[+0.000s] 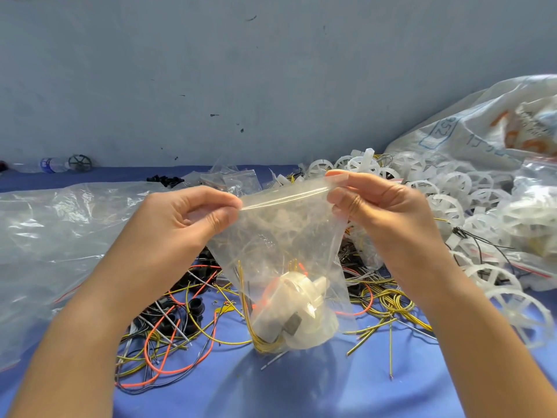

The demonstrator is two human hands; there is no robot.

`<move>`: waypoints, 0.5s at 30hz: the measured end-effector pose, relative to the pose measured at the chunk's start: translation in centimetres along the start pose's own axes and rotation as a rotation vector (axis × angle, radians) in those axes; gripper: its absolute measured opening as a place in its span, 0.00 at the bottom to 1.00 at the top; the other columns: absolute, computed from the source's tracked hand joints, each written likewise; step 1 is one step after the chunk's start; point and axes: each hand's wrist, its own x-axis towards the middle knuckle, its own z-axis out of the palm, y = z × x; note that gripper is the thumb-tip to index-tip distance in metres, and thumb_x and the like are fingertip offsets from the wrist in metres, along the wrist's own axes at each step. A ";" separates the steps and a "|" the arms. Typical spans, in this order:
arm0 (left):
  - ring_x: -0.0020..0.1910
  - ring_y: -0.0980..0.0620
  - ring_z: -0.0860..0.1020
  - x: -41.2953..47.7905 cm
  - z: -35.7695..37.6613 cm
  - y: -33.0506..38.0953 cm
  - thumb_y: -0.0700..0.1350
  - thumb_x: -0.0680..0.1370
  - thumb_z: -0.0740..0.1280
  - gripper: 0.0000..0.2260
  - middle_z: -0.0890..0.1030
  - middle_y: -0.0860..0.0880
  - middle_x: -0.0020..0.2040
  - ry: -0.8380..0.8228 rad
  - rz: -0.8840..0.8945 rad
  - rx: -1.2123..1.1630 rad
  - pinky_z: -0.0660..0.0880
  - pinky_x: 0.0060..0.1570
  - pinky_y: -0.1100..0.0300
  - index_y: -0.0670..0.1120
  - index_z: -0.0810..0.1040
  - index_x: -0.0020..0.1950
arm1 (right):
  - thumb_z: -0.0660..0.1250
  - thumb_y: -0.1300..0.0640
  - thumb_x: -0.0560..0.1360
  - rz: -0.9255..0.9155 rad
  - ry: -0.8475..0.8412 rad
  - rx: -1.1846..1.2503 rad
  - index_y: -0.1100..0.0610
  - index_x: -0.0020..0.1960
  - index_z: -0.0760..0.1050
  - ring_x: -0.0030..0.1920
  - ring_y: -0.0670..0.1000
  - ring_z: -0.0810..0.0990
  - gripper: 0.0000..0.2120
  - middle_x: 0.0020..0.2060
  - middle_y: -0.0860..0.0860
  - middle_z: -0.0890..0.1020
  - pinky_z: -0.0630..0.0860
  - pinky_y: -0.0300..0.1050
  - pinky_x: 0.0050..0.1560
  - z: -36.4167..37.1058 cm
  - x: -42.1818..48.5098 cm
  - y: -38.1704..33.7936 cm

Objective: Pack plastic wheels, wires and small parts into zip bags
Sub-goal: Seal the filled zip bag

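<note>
A clear zip bag [280,236] hangs in the air above the blue table. My left hand [184,224] pinches the left end of its zip strip. At the strip's right end, my right hand [382,206] pinches it between thumb and fingers. The strip is stretched taut between them. Inside the bag, at the bottom, lie a white plastic wheel [298,312], yellow and orange wires and a small dark part. Loose wires [180,336] in orange, yellow and black lie tangled with black small parts [196,306] under the bag. White plastic wheels [470,206] are heaped at the right.
A large crumpled clear plastic sheet [60,236] covers the table's left. Empty small zip bags [238,179] lie behind the held bag. A big white sack [482,128] leans at the right against the grey wall. A water bottle [51,165] lies at the far left.
</note>
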 end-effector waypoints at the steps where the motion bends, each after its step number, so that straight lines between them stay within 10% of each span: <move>1: 0.43 0.68 0.81 -0.1 0.0 0.1 0.46 0.75 0.71 0.03 0.84 0.62 0.42 -0.002 0.005 0.038 0.69 0.42 0.80 0.54 0.84 0.45 | 0.72 0.64 0.73 0.003 0.007 0.005 0.56 0.52 0.84 0.43 0.43 0.82 0.08 0.47 0.47 0.87 0.78 0.35 0.46 0.0 0.0 0.0; 15: 0.43 0.59 0.80 0.9 3.2 3.2 0.52 0.76 0.69 0.05 0.84 0.58 0.43 -0.013 0.298 0.299 0.74 0.46 0.60 0.53 0.83 0.48 | 0.71 0.61 0.74 -0.067 -0.009 -0.009 0.58 0.50 0.84 0.40 0.42 0.81 0.06 0.40 0.48 0.86 0.76 0.34 0.42 1.1 -0.5 -0.7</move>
